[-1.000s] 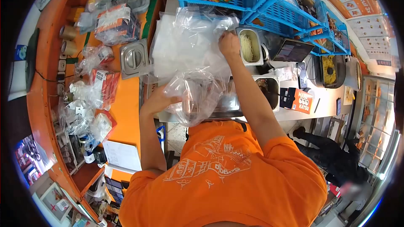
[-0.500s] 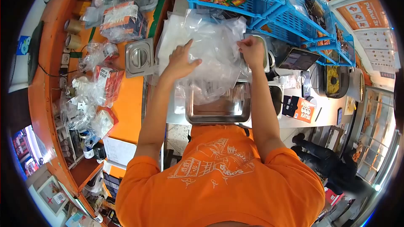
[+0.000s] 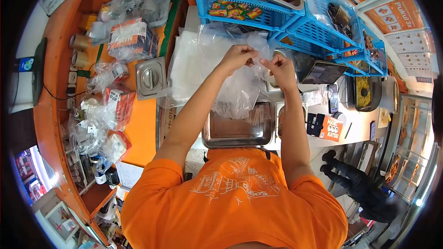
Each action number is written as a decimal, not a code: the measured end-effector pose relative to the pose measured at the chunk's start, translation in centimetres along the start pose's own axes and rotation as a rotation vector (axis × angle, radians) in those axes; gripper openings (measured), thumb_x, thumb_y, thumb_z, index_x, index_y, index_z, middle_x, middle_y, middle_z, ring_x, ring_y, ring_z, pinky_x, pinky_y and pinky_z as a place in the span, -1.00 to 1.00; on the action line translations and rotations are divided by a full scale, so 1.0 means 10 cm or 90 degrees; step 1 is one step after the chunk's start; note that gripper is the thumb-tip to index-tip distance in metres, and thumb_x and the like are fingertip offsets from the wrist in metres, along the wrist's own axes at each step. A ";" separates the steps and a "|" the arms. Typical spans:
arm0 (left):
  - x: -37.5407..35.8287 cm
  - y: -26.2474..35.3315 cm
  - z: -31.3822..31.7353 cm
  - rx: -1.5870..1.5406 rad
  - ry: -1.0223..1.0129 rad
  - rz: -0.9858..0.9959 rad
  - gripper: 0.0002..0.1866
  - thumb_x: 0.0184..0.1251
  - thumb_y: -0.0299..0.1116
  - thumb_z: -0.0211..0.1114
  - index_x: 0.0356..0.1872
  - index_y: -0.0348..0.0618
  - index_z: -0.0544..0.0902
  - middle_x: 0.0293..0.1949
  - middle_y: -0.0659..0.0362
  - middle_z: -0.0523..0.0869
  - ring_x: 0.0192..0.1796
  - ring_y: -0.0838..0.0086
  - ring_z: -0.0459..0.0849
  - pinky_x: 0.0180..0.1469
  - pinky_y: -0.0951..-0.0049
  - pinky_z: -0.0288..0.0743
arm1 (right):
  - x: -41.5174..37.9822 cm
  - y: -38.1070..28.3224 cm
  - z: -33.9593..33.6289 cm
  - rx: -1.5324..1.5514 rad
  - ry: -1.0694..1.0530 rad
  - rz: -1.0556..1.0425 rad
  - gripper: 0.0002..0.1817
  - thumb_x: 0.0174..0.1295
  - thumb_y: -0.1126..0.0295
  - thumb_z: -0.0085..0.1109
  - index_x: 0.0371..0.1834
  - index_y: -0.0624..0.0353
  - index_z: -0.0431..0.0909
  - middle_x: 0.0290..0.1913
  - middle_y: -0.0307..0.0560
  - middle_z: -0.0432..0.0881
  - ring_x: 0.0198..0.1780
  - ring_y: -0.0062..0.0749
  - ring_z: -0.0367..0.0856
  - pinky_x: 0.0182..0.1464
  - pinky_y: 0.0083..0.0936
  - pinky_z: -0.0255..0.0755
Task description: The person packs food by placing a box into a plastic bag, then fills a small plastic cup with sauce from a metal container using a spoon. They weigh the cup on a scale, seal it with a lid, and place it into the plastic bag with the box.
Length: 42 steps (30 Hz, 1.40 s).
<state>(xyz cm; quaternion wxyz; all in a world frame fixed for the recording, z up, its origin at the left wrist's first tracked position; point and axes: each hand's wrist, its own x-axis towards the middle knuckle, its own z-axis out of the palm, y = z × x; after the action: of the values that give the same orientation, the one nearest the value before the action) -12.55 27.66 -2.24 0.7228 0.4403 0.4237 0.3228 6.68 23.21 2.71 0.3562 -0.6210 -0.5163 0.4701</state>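
Clear plastic bags [image 3: 235, 85] lie spread in a loose, crinkled pile on the counter in front of me. My left hand [image 3: 239, 58] reaches across the pile, thumb and fingertips pinched on the edge of a plastic bag. Close to its right, my right hand [image 3: 280, 68] pinches the same edge between thumb and forefinger. The two sets of fingertips are only a small gap apart. Below the pile, nearest my body, sits a rectangular steel pan [image 3: 237, 145], with part of the plastic hanging over its far side.
Blue plastic baskets [image 3: 277, 20] with sachets stand at the back. A steel lid [image 3: 151, 77] rests on the left, beside plastic-wrapped boxes [image 3: 131, 39]. On the right are a tablet [image 3: 324, 68] and a printed box [image 3: 324, 127]. A person in dark clothes [image 3: 360, 186] is at lower right.
My left hand has moved right, from lying spread over the bags to pinching the edge beside my right hand. The right hand has shifted slightly lower in view.
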 end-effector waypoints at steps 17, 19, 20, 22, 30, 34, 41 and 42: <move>-0.13 -0.13 -0.25 0.074 0.290 0.203 -0.44 0.18 -0.34 0.50 0.12 -0.25 0.41 0.09 -0.18 0.59 0.09 0.13 0.65 0.11 0.13 0.58 | 0.04 0.28 -0.40 0.021 0.199 -0.153 -0.94 0.18 0.58 0.34 -0.29 0.29 0.69 -0.28 -0.21 0.70 -0.27 -0.62 0.60 -0.19 -0.66 0.46; -0.59 0.19 -0.33 0.487 0.260 0.287 -0.09 0.09 -0.06 0.53 0.43 -0.16 0.27 0.28 -0.27 0.44 0.33 -0.10 0.43 0.36 0.02 0.33 | -0.08 0.22 -0.55 -0.169 0.368 -0.263 -0.96 0.20 0.58 0.29 -0.30 0.26 0.68 -0.22 -0.16 0.69 -0.22 -0.54 0.62 -0.18 -0.62 0.47; -0.81 0.18 -0.33 0.491 0.260 0.285 -0.09 0.09 -0.06 0.53 0.43 -0.16 0.27 0.28 -0.27 0.44 0.33 -0.10 0.43 0.36 0.02 0.33 | -0.26 0.02 -0.62 -0.247 0.450 -0.296 -0.96 0.22 0.57 0.25 -0.31 0.23 0.68 -0.21 -0.14 0.69 -0.19 -0.47 0.64 -0.18 -0.59 0.47; -1.12 0.13 -0.33 0.725 0.260 0.086 -0.08 0.05 -0.05 0.56 0.42 -0.13 0.31 0.40 -0.21 0.34 0.36 -0.06 0.42 0.32 0.12 0.40 | -0.61 -0.37 -0.33 -0.030 0.493 -0.389 -0.92 0.21 0.60 0.20 -0.32 0.23 0.68 -0.17 -0.10 0.68 -0.15 -0.38 0.66 -0.19 -0.48 0.50; -1.23 -0.31 -0.56 0.349 0.235 -0.025 -0.36 0.20 -0.12 0.49 0.26 -0.15 0.48 -0.06 -0.01 0.72 -0.01 0.25 0.68 0.07 0.35 0.51 | -1.53 -0.24 0.69 0.081 0.134 -0.383 -0.63 0.14 0.69 -0.09 -0.08 0.33 0.68 -0.25 0.01 0.64 -0.23 -0.32 0.59 -0.11 -0.44 0.44; -1.67 -0.14 -0.28 0.128 0.337 0.081 -0.58 0.31 -0.27 0.37 0.11 -0.23 0.55 -0.17 0.21 0.68 -0.20 0.51 0.63 -0.13 0.43 0.53 | -1.51 -0.31 0.35 0.029 0.126 -0.267 -0.52 0.35 0.43 0.13 0.32 0.35 0.45 0.07 0.09 0.56 0.09 -0.26 0.54 0.18 -0.41 0.36; -2.06 -0.03 0.16 -0.159 0.161 0.197 -0.44 0.17 -0.60 0.07 0.29 -0.31 0.43 0.06 0.05 0.65 0.01 0.40 0.64 0.05 0.36 0.49 | -1.34 -0.45 -0.07 0.012 0.040 -0.090 0.02 0.07 0.30 0.53 0.53 0.40 0.09 0.30 0.19 0.48 0.09 -0.28 0.62 0.07 -0.46 0.50; -2.06 -0.05 0.23 -0.231 0.121 0.194 -0.38 0.15 -0.62 0.02 0.34 -0.32 0.38 0.10 0.03 0.64 0.03 0.38 0.64 0.06 0.35 0.48 | -1.35 -0.38 -0.10 0.011 0.046 -0.090 0.02 0.07 0.30 0.53 0.53 0.40 0.09 0.30 0.19 0.48 0.09 -0.28 0.62 0.07 -0.46 0.50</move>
<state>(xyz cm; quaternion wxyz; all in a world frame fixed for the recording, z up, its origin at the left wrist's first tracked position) -19.34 9.35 4.66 0.6899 0.3299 0.3539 0.5385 6.11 10.88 9.49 0.4123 -0.5963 -0.5418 0.4252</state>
